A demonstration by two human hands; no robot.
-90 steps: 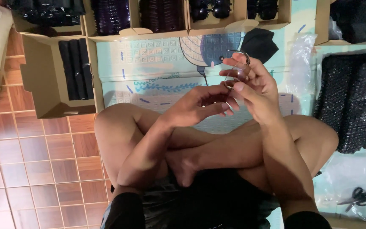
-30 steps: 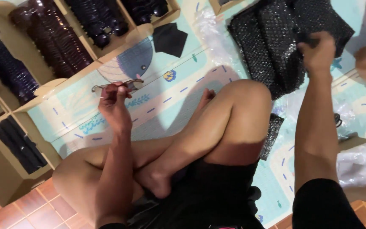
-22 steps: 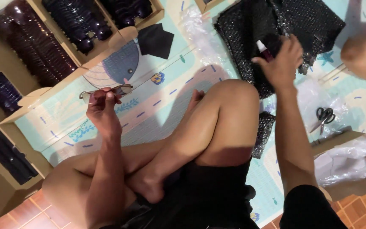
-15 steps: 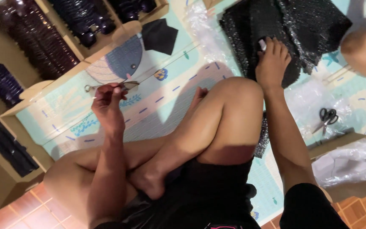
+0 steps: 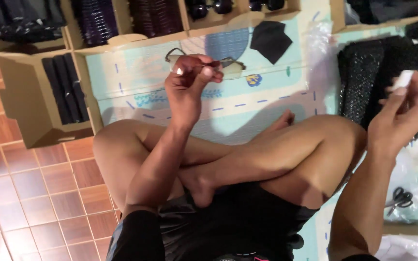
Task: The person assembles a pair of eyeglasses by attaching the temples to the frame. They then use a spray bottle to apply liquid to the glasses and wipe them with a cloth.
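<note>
I sit cross-legged on a pale blue play mat [image 5: 136,92]. My left hand [image 5: 187,84] is raised over my knee and pinches a pair of thin-framed glasses [image 5: 228,67] by the bridge, lenses held level. My right hand [image 5: 402,113] is lifted at the right edge, its fingers closed on a small white object [image 5: 402,79]. What that object is I cannot tell. Behind that hand lies a pile of black bubble-wrap pouches [image 5: 368,77].
Open cardboard boxes [image 5: 30,116] line the far side, filled with dark cases and sunglasses [image 5: 209,7]. A black cloth [image 5: 269,38] lies on the mat. Scissors [image 5: 398,199] rest on clear plastic at the right. Brown tiled floor [image 5: 35,198] is at the left.
My right hand has come back from the black pouches holding a small white object. My left hand keeps the glasses raised. My head has turned left, levelling the view.
</note>
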